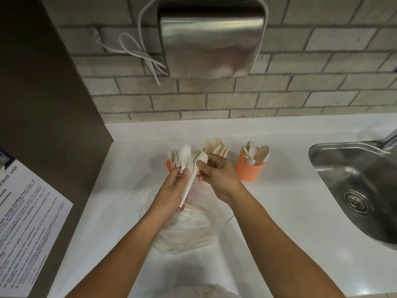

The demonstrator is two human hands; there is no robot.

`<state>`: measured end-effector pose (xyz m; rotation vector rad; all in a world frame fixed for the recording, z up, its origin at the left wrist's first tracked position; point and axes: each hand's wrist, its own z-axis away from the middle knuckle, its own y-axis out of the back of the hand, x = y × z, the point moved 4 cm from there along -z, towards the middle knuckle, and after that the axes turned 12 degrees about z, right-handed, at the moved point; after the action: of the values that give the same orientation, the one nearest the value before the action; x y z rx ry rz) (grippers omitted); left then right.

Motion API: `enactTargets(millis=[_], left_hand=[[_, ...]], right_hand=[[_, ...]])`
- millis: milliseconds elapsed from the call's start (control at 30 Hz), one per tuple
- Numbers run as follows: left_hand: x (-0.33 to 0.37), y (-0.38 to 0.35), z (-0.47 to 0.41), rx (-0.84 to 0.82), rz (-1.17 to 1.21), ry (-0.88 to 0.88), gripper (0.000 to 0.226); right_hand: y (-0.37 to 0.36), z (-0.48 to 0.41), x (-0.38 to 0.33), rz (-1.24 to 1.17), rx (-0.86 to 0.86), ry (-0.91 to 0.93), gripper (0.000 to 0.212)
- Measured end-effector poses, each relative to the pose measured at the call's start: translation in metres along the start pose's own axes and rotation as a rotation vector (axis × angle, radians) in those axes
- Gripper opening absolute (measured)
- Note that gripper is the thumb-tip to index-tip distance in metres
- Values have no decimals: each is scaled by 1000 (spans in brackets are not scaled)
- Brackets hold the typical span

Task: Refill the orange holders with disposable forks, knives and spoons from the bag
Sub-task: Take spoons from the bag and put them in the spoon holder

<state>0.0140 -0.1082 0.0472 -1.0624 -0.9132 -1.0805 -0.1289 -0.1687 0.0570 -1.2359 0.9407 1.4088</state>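
White counter point(279, 211) carries the whole job. At the back, the right holder point(250, 171) contains spoons, bowls up, and stands apart from both hands. The left holder point(169, 165) shows a few utensil heads and is partly hidden behind the bundle point(189, 168). Between the two, a fan of cream utensils point(217, 146) hides nearly all of its own cup. I see the left hand point(171, 190) clenched round the handles of this mixed bundle of white spoons and forks, held above the counter. The right hand point(217, 179) pinches the heads at the top, apparently separating types. The bag point(187, 233) lies on the counter beneath the wrists and looks bulky with cutlery. I judge the task roughly midway: all holders are partly stocked, while the bundle needs sorting and much of the bag remains.
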Motion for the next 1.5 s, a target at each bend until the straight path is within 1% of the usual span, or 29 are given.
enactTargets(millis=[100,200,433,500,567,633,733,833,900,1000,1100,1200,1267,1333,1367,1400,1467,1500], left_hand=[[0,4,0,39,-37,-16,25],[-1,6,0,84,-129,-58,22],[-3,13,-1,157,-245,-136,19],[-4,17,-1,174,-287,-159,18],[-6,21,-2,194,-302,-167,19],[-8,23,-3,186,-293,-159,21],[-6,15,-2,127,-271,-146,19],[-3,4,0,69,-239,-124,19],[-4,0,-1,50,-226,-108,18],[-7,-4,-2,35,-218,-88,18],[-10,-4,-3,11,-235,-76,17],[-12,-3,-3,-7,-244,-71,17],[-12,-2,-3,-11,-239,-70,16],[-10,-1,-4,-9,-241,-73,17],[-9,0,-4,-8,-241,-75,17],[-8,1,-4,-7,-239,-77,17],[-7,1,-5,-1,-228,-77,18],[-7,0,-5,1,-221,-74,18]], right_hand=[[-2,0,5,-3,78,-22,11],[-3,0,8,-36,96,-45,13],[7,0,13,-56,172,-86,14],[21,-2,5,-60,251,-46,10],[45,-4,-11,-43,368,39,9],[76,-4,-32,36,500,138,9],[121,-1,-59,283,683,260,12],[149,7,-79,491,818,378,21],[164,6,-83,585,887,452,26],[177,-3,-79,749,895,520,32],[178,-10,-65,929,859,503,39],[174,-18,-47,1027,765,476,34],[170,-26,-31,1164,703,459,27],[171,-31,-18,1363,716,364,25],[171,-31,-14,1417,730,282,24],[170,-31,-12,1445,734,241,24],[166,-30,-13,1451,701,258,33],[164,-31,-14,1451,655,264,40]])
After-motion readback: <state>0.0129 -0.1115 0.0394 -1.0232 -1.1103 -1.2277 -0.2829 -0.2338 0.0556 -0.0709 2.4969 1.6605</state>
